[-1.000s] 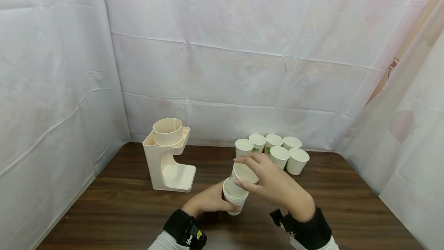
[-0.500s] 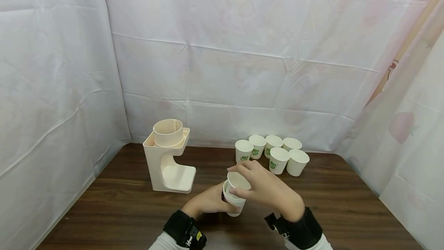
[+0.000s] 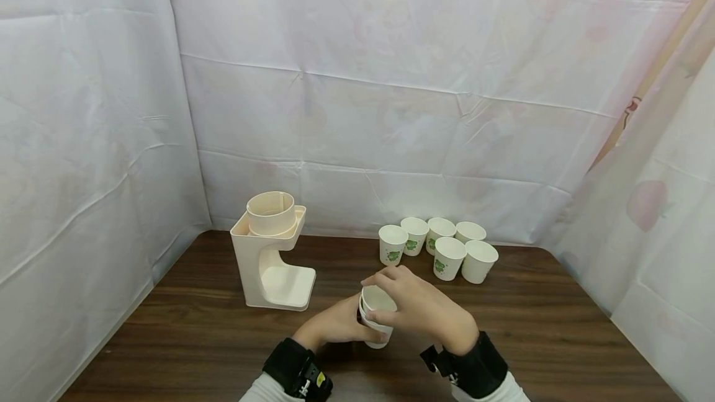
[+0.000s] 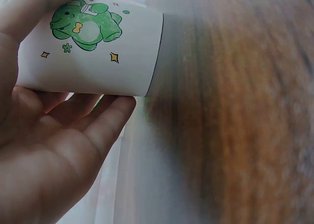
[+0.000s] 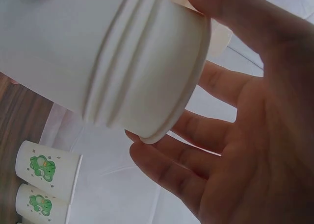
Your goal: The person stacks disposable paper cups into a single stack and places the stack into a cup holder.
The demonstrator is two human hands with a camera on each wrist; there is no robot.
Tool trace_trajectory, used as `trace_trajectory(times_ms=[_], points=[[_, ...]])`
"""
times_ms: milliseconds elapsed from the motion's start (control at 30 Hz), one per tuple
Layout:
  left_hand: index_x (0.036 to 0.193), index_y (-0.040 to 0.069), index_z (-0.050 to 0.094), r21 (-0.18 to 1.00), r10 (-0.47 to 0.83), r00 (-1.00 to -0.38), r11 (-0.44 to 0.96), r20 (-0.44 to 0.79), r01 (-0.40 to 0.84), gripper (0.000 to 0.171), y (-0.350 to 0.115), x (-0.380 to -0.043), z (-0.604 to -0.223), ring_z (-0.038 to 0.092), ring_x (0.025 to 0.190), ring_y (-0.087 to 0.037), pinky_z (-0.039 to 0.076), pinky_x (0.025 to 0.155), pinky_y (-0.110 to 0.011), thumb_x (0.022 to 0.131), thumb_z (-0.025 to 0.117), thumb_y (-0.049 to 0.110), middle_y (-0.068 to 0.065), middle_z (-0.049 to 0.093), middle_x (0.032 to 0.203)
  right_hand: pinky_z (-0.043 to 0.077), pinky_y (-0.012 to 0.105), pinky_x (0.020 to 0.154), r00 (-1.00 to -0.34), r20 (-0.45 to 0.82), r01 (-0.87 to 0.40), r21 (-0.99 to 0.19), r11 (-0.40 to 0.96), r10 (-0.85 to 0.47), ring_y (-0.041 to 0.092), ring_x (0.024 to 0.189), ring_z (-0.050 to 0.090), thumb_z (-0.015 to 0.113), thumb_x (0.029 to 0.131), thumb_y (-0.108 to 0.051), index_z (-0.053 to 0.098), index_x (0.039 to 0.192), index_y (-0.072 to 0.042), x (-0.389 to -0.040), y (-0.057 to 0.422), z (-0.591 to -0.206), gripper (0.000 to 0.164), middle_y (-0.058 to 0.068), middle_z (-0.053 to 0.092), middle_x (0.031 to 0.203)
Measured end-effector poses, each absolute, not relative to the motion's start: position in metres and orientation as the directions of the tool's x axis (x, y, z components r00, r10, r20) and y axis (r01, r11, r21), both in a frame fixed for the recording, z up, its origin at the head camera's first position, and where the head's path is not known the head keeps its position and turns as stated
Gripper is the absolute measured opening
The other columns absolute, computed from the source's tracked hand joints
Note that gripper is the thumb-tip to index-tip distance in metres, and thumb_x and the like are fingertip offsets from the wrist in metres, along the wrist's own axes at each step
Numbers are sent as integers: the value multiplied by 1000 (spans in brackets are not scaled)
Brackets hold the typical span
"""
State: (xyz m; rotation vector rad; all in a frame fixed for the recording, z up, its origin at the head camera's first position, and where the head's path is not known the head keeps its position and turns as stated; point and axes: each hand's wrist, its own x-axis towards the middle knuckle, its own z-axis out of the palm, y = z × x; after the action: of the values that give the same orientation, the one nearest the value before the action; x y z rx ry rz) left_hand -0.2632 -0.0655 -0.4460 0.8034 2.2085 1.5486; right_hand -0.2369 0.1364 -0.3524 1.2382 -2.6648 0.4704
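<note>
Near the front of the table, my left hand grips a stack of white paper cups, fingers and thumb wrapped round its side. A green cartoon animal is printed on the outer cup. My right hand holds the top cup by its rim, thumb on one side and fingers on the other. That cup sits partly inside the stack, its rim standing above several closely nested rims in the right wrist view. The stack is upright in the head view.
Several white paper cups stand upright in a group at the back right of the dark wooden table. On the left stands a cream-coloured plastic stand with a round cup-like part on top. White curtains surround the table.
My right hand has moved down and to the left, lowering the top cup deeper into the stack. The left hand stays in place round the stack.
</note>
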Motion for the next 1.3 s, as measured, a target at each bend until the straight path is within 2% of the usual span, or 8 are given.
trace_trajectory(times_ms=[100,333,633,1300], points=[[138,14,45,936,618,-785,250,44,249,68,-66,-263,-445,61,105,-14,47,90,-34,82,83,23,4,61,118,50,38,90,-652,254,-758,-228,611,-714,20,114,54,74,92,-33,64,129,-16,-237,136,-354,42,0,59,124],[140,7,45,934,629,-776,250,45,256,70,-66,-263,-445,60,105,-14,47,91,-34,82,82,23,2,61,119,51,40,87,-658,208,-750,-264,607,-723,23,114,54,73,93,-35,64,128,-16,-238,134,-356,41,2,59,125],[138,12,47,929,623,-781,266,37,256,67,-65,-264,-446,60,106,-13,47,92,-34,82,82,24,4,61,119,51,41,87,-649,200,-756,-267,597,-734,24,112,55,74,93,-34,64,127,-15,-240,133,-357,41,4,59,124],[136,13,49,930,643,-763,236,67,280,63,-66,-264,-446,61,105,-12,47,92,-32,83,81,22,6,63,117,50,41,89,-659,189,-747,-281,603,-728,23,113,55,72,93,-42,64,128,-16,-239,133,-356,44,2,59,124]])
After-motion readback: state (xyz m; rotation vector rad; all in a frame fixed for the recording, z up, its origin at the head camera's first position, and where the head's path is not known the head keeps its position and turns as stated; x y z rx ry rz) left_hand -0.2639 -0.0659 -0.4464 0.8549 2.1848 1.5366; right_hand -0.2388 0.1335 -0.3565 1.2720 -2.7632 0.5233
